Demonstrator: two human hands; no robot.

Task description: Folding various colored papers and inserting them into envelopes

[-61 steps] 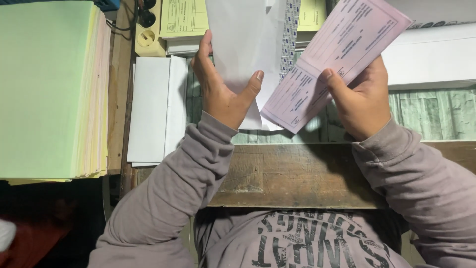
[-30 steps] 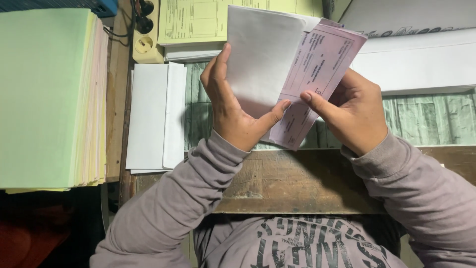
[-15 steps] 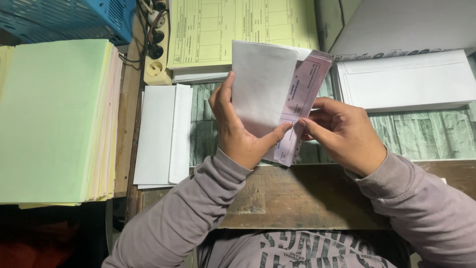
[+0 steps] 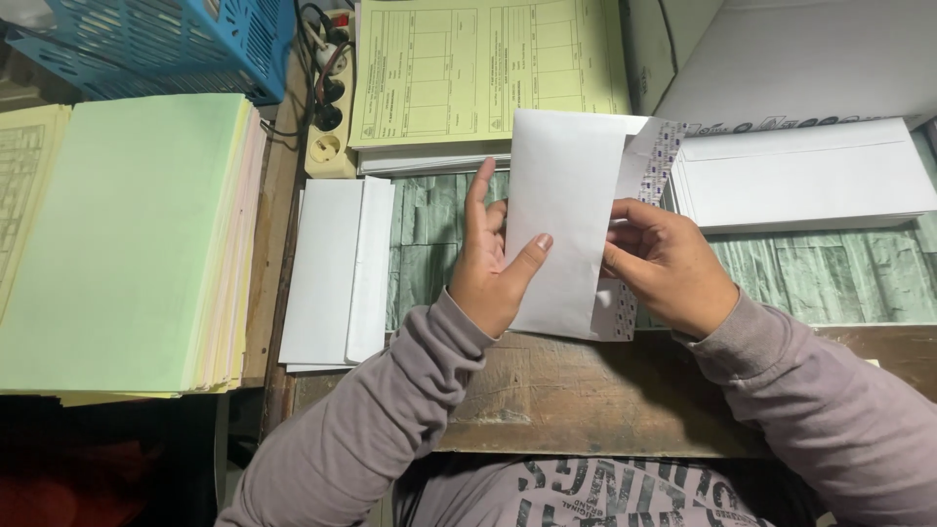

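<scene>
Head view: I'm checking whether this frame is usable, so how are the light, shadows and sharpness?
Head view: even light from above; the white envelope is bright yet not blown out; the left hand and right hand are sharp with no motion blur; a soft shadow falls on the wooden desk edge; the lower left corner is nearly black.

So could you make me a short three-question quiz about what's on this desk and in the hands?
1. True or false: the left hand holds the white envelope.
2. What lies nearest the left hand on the desk? A) stack of white envelopes B) blue basket C) power strip
3. What colour is the printed form at the top?

Key: 1 true; 2 A; 3 yellow.
</scene>
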